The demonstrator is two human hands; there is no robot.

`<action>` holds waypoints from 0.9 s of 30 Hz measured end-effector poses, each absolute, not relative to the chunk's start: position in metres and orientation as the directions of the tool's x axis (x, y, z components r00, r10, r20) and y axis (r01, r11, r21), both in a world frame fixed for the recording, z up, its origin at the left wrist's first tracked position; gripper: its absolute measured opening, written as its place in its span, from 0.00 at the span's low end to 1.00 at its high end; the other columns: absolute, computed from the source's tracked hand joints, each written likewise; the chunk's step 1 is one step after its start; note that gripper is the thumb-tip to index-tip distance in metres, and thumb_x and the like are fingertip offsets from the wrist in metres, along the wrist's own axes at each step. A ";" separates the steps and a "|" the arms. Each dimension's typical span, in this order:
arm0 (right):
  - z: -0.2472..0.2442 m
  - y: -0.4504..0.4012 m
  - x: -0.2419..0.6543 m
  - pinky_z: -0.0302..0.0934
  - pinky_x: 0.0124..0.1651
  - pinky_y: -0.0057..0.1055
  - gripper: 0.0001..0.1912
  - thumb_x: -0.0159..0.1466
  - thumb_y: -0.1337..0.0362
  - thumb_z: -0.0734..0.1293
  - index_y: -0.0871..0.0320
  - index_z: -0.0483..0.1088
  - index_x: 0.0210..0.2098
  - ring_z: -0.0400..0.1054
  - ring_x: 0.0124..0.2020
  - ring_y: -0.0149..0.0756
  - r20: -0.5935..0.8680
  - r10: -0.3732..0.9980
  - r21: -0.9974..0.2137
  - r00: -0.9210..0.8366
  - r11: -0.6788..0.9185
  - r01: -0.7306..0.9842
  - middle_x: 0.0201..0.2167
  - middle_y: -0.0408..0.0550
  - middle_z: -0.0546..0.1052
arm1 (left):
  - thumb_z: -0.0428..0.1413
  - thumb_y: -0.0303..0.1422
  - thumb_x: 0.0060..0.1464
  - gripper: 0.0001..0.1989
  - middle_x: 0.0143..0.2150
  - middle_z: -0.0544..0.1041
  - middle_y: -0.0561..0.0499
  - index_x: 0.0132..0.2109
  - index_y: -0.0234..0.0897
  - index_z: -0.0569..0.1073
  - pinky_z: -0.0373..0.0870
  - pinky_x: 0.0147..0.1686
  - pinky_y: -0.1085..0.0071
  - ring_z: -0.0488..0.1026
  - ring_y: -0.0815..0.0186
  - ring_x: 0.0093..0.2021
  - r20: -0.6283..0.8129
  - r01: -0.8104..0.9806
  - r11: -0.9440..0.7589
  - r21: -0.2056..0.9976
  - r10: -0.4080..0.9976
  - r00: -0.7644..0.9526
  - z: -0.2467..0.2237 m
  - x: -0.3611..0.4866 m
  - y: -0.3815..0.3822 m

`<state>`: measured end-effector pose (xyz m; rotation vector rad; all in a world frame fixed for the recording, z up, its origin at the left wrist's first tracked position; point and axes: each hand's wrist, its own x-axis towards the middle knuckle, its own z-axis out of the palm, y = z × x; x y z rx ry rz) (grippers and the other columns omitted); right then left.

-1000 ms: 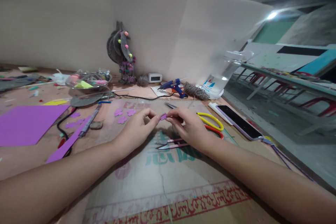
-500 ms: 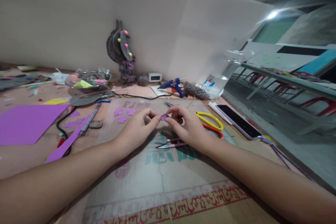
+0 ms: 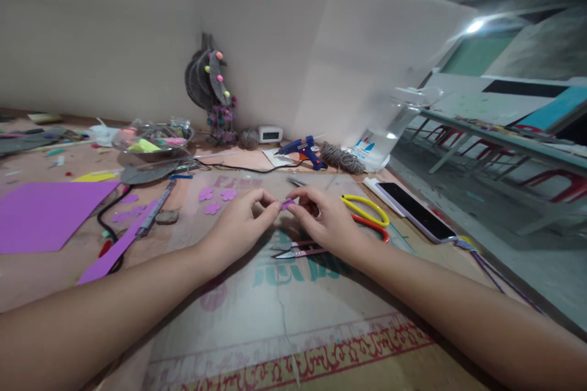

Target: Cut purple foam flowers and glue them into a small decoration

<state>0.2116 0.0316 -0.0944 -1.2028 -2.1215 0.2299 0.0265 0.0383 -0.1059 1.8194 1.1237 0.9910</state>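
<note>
Between my two hands, over the middle of the board, is a small purple flower cutout (image 3: pixel 287 203), partly hidden by fingers. My left hand (image 3: pixel 250 220) pinches its left side with thumb and forefinger. From the right, my right hand (image 3: pixel 318 214) pinches the other side. Beneath my right hand lie pink-handled thread snips (image 3: pixel 293 252), blades pointing left. Scissors with yellow and red handles (image 3: pixel 367 211) lie partly under the same hand. Just left of my left hand, several flat purple flower cutouts (image 3: pixel 212 208) rest on the board.
A purple sheet (image 3: pixel 50 217), a purple strip (image 3: pixel 119 250) and a pen (image 3: pixel 156 211) lie left. A blue glue gun (image 3: pixel 305 151), grey yarn (image 3: pixel 342 157) and small clock (image 3: pixel 270 134) stand behind. A phone (image 3: pixel 417 212) lies right. A bowl of supplies (image 3: pixel 153 140) sits back left.
My right fingertips have shifted slightly left over the purple flower cutout, and less of it shows. Both hands still pinch it; the other things lie as before.
</note>
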 end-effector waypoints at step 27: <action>-0.093 0.033 0.211 0.56 0.27 0.25 0.10 0.65 0.64 0.62 0.58 0.68 0.28 0.62 0.23 0.29 0.413 0.861 -0.636 -0.296 0.505 0.584 0.21 0.41 0.70 | 0.54 0.38 0.54 0.10 0.38 0.79 0.48 0.40 0.37 0.73 0.69 0.36 0.67 0.75 0.60 0.37 0.222 0.424 -0.366 0.828 0.909 0.351 -0.107 0.027 0.038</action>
